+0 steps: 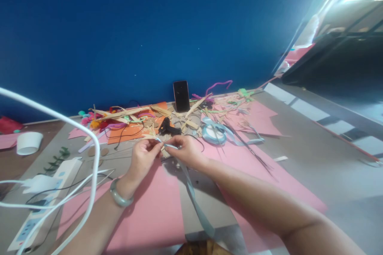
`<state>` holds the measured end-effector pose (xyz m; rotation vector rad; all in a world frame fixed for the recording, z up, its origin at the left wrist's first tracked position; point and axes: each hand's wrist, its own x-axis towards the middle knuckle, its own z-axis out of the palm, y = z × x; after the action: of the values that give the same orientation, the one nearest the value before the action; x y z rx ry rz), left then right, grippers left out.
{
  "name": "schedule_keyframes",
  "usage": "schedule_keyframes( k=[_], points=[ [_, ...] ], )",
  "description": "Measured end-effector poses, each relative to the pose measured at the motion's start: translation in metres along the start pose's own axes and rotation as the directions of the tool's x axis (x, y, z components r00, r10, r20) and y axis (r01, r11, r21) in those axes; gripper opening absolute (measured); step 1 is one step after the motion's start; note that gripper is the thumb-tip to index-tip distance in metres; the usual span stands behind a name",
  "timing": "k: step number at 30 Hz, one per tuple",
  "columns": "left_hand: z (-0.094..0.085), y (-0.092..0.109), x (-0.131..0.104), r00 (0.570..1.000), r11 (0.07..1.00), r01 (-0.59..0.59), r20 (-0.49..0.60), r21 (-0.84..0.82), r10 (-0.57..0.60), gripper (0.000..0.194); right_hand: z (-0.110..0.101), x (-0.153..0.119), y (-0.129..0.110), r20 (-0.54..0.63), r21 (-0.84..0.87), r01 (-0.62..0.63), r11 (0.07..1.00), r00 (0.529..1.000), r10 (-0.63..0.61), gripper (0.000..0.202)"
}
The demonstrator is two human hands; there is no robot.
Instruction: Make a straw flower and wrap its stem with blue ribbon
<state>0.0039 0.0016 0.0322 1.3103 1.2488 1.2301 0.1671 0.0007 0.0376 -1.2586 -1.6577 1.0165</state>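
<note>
Both of my hands are close together over the middle of the table. My left hand (146, 154) is pinched around a small piece wrapped with pale blue ribbon; tan husk-like strips show at its fingertips, though its exact shape is hidden. With thumb and finger, my right hand (189, 152) grips the light blue ribbon (193, 195), whose long tail hangs toward the table's front edge. Just beyond the fingers lies a black glue gun (169, 127). A roll of the same blue ribbon (214, 133) rests to the right, its loose end trailing rightward.
A phone (181, 96) leans against the blue wall (167, 28). Dried husk strips (125, 115) and coloured scraps lie along the back. Pink sheets (149, 207) cover parts of the table. At left are a power strip (48, 203), a white cable (96, 159) and a white cup (29, 143).
</note>
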Motion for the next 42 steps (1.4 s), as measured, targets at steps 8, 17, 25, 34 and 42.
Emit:
schedule_keyframes(
  k=[8,17,25,34,42],
  points=[
    [-0.001,-0.001,0.002,1.0,0.999,-0.005,-0.011,0.052,0.005,0.022,-0.002,0.0,-0.003,0.019,-0.019,-0.019,1.0,1.0,0.02,0.016],
    [-0.003,-0.011,0.007,0.999,0.998,-0.028,0.021,0.054,0.027,0.02,-0.006,0.002,-0.005,0.0,-0.019,-0.106,0.994,0.994,0.106,0.009],
    [0.002,-0.028,0.011,0.998,0.995,-0.04,0.05,-0.091,0.045,0.022,-0.011,0.007,0.001,0.003,-0.105,0.033,0.994,0.999,-0.033,0.01],
    [0.009,-0.015,0.004,0.999,0.982,-0.038,-0.045,-0.185,0.03,0.017,-0.027,0.01,-0.012,-0.157,-0.147,0.219,0.965,0.958,-0.241,0.011],
    [0.001,-0.012,0.012,0.999,0.998,-0.037,-0.007,-0.057,0.037,0.018,-0.047,-0.019,-0.075,0.692,0.218,0.336,0.916,0.608,-0.388,0.044]
  ],
)
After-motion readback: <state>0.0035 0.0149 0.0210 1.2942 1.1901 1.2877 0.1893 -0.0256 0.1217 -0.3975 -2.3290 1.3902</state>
